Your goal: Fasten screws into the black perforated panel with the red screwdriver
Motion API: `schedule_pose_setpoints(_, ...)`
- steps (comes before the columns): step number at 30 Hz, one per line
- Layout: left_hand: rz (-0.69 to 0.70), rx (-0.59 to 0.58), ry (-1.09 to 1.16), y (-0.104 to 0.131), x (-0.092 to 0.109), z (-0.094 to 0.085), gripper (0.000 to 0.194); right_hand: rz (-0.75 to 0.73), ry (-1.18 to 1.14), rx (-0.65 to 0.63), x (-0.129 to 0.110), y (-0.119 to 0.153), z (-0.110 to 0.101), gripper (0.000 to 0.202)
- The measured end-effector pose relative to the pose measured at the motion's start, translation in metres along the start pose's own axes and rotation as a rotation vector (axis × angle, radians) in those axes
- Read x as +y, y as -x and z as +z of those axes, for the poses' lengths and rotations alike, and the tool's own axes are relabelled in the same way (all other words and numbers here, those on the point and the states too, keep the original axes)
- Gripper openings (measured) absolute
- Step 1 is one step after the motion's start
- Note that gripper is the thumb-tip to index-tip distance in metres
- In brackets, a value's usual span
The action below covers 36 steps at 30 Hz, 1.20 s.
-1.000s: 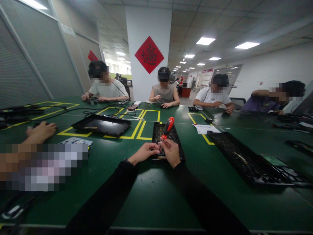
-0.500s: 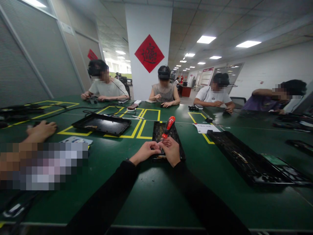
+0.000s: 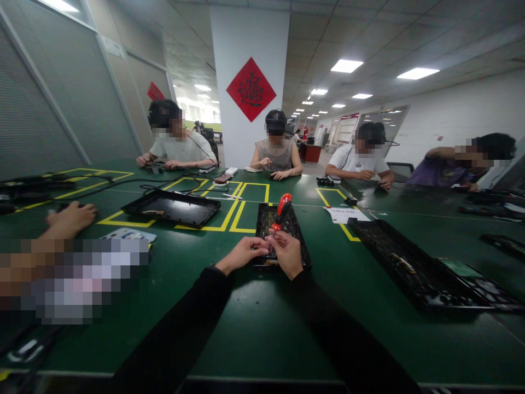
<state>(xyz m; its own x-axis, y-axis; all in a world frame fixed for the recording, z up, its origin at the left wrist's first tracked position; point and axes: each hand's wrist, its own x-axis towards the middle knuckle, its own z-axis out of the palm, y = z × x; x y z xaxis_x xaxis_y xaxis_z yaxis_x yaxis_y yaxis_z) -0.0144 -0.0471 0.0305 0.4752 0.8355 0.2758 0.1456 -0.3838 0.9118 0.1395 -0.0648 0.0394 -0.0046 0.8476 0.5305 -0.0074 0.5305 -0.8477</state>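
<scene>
Over a black plastic casing (image 3: 263, 220) on the green table, both my hands work close together. My right hand (image 3: 289, 254) is closed around the lower end of a screwdriver (image 3: 283, 210) with a red and black handle. The handle sticks up above the fingers, tilted slightly to the right, while the fingers hide most of the shaft. Thumb and fingertips of my left hand (image 3: 245, 254) are pinched together beside the screwdriver's tip; whatever is between them is too small to make out. The casing lies lengthwise away from me, its near part partly covered by my hands.
Left of centre lies a wide black tray-like cover (image 3: 188, 210). A long black casing (image 3: 410, 262) and a paper sheet (image 3: 342, 215) are at the right. Another person's arm (image 3: 69, 221) rests at the left. Several people sit along the far side.
The screwdriver's handle has tipped slightly to the left. My hands stay in nearly the same place over the casing.
</scene>
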Motion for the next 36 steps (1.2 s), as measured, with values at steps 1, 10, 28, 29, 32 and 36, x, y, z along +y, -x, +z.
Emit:
schedule_pose_setpoints(1,0.003,-0.005,-0.009,-0.0001,-0.0001,-0.0002,0.022,-0.002,0.004,-0.005,-0.0001,-0.0001,-0.0001,0.022)
schedule_pose_setpoints(10,0.022,0.053,-0.022,0.0007,-0.0007,0.0035,0.021,-0.036,0.044,-0.084,-0.0005,-0.0013,0.0001,0.023)
schedule_pose_setpoints(28,-0.015,0.075,-0.002,0.0022,0.006,0.0058,0.025,0.013,-0.009,0.021,0.0022,-0.0016,0.0005,0.018)
schedule_pose_setpoints(29,-0.02,0.068,0.008,0.0021,0.0058,0.0057,0.025,0.012,-0.016,0.023,0.0027,-0.0016,0.0005,0.018)
schedule_pose_setpoints(32,-0.035,0.038,0.032,0.0013,0.0039,0.0043,0.023,0.014,-0.039,0.021,0.0036,-0.0017,0.0005,0.018)
schedule_pose_setpoints(36,-0.033,0.001,0.05,0.0007,0.0018,0.002,0.024,0.015,-0.045,0.015,0.0013,-0.0021,0.0,0.019)
